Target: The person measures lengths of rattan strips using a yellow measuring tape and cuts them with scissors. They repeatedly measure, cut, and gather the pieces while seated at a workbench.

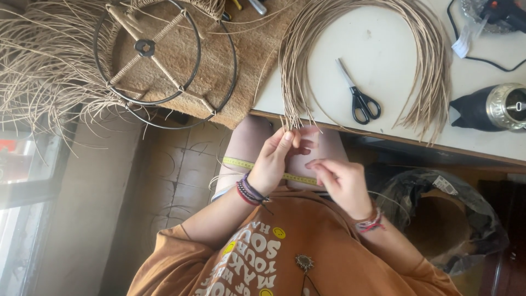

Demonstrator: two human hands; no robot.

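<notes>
Pale cane strands (361, 33), bent in a long arch across the white worktop (383, 71), hung their cut ends over its front edge, where a seated person's left hand (274, 156) pinched the tips of one end of the bundle between thumb and fingers. The right hand (339, 178) hovered just beside it above the lap, fingers curled loosely; whether it gripped a strand could not be told. A yellow measuring tape (241, 163) lay across the person's thigh beneath both hands. Black-handled scissors (359, 96) rested shut on the worktop inside the arch of cane. To the left, a round metal wire frame (148, 49) with wrapped spokes sat on a brown woven mat (241, 82), with loose fibre (38, 60) spread beside it. A black plastic bag (482, 219) stood on the floor at the right.
</notes>
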